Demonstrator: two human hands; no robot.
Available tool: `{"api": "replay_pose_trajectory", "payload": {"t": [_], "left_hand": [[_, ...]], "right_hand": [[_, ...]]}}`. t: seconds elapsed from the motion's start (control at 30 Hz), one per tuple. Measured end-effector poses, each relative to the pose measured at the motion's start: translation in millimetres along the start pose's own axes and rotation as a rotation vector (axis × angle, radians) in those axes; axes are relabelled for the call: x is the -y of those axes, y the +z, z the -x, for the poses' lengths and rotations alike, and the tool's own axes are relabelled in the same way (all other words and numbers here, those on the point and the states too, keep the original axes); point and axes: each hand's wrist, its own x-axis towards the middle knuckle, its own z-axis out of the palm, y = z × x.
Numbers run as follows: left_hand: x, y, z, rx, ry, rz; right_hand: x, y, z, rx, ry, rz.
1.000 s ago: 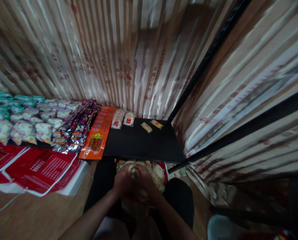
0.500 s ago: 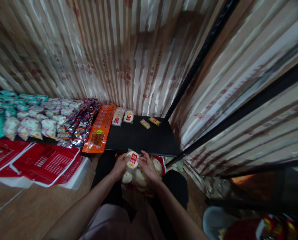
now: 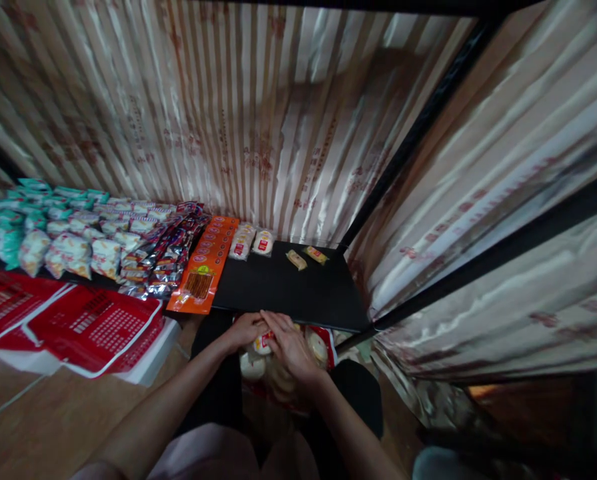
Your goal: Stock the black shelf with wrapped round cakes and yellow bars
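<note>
Head view: left hand [image 3: 248,331] and right hand [image 3: 288,343] closed together on white round packet [image 3: 263,343], above red-edged bag [image 3: 332,347] in lap. Bag holds pale round packets [image 3: 279,380]. Black shelf [image 3: 283,287] just beyond carries orange packet [image 3: 203,267], white packets, two small yellowish packets [image 3: 306,256]; teal-and-white packets [image 3: 43,233] fill its left part.

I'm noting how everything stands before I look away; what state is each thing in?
Left hand: at the white packet, grip unclear.
Right hand: fingers extended, partly over the left.
White packet: partly covered; seal unclear.
Orange packet: lying on the shelf.
Two small yellowish packets: lying apart.
Striped curtain: hanging in folds.
</note>
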Motion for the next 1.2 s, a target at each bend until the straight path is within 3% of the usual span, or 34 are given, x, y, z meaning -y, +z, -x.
{"api": "replay_pose_trajectory", "payload": {"t": [0.13, 0.37, 0.6, 0.73, 0.8, 0.93, 1.0, 1.07, 1.2], "left_hand": [[-11.4, -8.5, -2.0, -0.029, -0.043, -0.020], [-23.6, -25.8, -9.3, 0.013, -0.047, 0.210], [-24.3, -36.0, -39.5, -0.039, 0.006, 0.132], [-27.6, -41.4, -60.8, -0.070, 0.044, 0.076], [-30.9, -43.8, -68.9, -0.141, 0.085, -0.020], [-35.7, -43.3, -74.2, -0.494, 0.225, -0.443], [-34.4, -39.2, -72.5, -0.612, 0.279, -0.629], [-29.6, -33.1, -70.9, -0.615, 0.315, -0.743], [-15.0, -22.7, -75.5, -0.488, 0.361, -0.886]], "right_hand": [[-6.6, -3.1, -6.8, 0.011, 0.053, -0.027], [-20.3, -3.7, -22.6, -0.074, 0.252, -0.231], [-35.5, -2.8, -46.8, -0.177, 0.343, -0.346], [-44.4, -0.6, -63.7, -0.190, 0.425, -0.597], [-51.3, 2.6, -72.0, -0.215, 0.452, -0.733], [-69.4, 10.1, -88.0, -0.296, 0.550, -0.812], [-78.3, 12.9, -96.5, -0.326, 0.597, -0.814], [-85.7, 14.8, -105.8, -0.348, 0.620, -0.828], [-96.7, 18.4, -126.6, -0.409, 0.630, -0.815]]}}
